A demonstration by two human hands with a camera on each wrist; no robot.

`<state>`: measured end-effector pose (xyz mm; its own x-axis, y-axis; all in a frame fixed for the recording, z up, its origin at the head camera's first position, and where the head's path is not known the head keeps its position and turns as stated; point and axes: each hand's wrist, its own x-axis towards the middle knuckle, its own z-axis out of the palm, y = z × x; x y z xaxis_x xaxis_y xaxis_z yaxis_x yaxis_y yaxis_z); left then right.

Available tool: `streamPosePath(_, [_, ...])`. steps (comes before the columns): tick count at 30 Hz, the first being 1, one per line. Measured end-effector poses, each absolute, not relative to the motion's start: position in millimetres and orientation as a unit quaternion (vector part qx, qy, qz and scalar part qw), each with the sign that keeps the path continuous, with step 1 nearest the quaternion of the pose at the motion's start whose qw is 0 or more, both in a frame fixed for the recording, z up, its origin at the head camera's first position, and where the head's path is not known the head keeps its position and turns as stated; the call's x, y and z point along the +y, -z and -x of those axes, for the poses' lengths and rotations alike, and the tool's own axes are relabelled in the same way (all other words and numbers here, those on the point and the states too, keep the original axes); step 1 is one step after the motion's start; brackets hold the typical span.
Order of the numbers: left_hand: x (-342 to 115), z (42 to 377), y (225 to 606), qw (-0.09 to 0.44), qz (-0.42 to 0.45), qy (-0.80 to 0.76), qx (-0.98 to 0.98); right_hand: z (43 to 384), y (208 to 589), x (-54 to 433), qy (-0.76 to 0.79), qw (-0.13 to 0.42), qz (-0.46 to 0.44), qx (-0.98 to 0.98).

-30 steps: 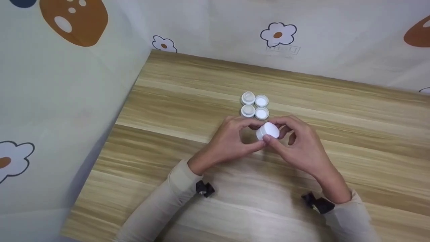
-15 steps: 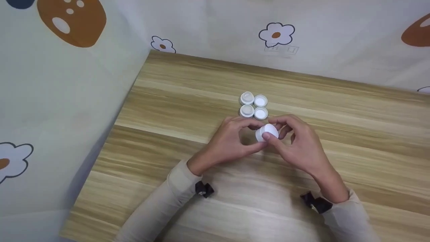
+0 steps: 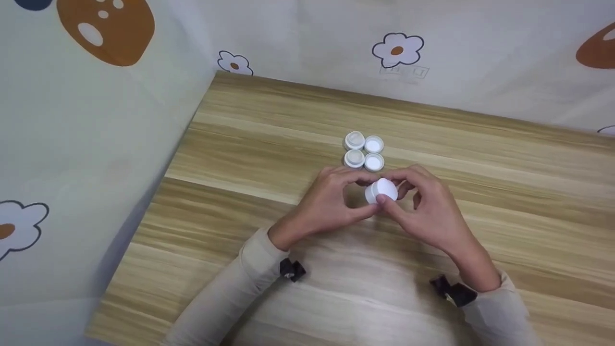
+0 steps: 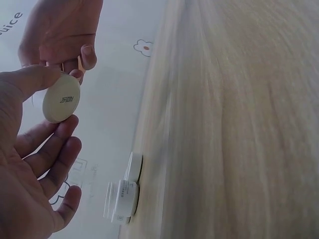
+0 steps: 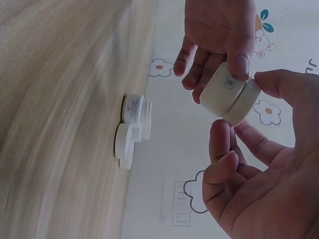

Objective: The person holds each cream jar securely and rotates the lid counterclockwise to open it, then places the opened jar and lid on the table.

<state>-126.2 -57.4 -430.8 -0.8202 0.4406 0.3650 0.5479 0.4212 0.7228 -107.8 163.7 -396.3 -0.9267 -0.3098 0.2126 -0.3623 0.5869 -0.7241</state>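
Both hands hold one small white round jar [image 3: 382,190] a little above the wooden table [image 3: 269,125]. My left hand [image 3: 363,193] grips the jar's body between thumb and fingers; the left wrist view shows its labelled underside [image 4: 61,102]. My right hand [image 3: 402,191] pinches the lid end, thumb below and fingers above. In the right wrist view the jar [image 5: 229,94] is tilted, with the right thumb [image 5: 279,84] on the lid's edge. Just beyond the hands, a square cluster [image 3: 364,151] of two small open jars and two white lids sits on the table.
A pale cloth wall [image 3: 96,144] with flower and mushroom prints encloses the table at the left and the back. The table's left edge [image 3: 158,192] drops off beside the cloth. The sleeves [image 3: 230,293] and black wrist straps lie over the near part of the table.
Both hands keep the jar in the same place. The right thumb and fingers have shifted slightly round the lid.
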Motion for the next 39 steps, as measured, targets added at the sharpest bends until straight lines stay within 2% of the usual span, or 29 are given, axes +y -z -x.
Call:
streamPosePath(13, [-59.2,126.1,431.7,0.040,0.291,0.449,-0.844,108.4,398.0,163.9,-0.422,0.019,-0.204,-0.883])
streamPosePath(27, [-57.6,125.0,432.2,0.044,0.294,0.439,-0.848,106.9,396.4,162.0,-0.389,0.012,-0.151,-0.909])
streamPosePath(39, [-59.1,123.8,436.6,0.008,0.292,0.428,-0.855,109.1,404.5,159.9,-0.401,0.019,-0.206,-0.892])
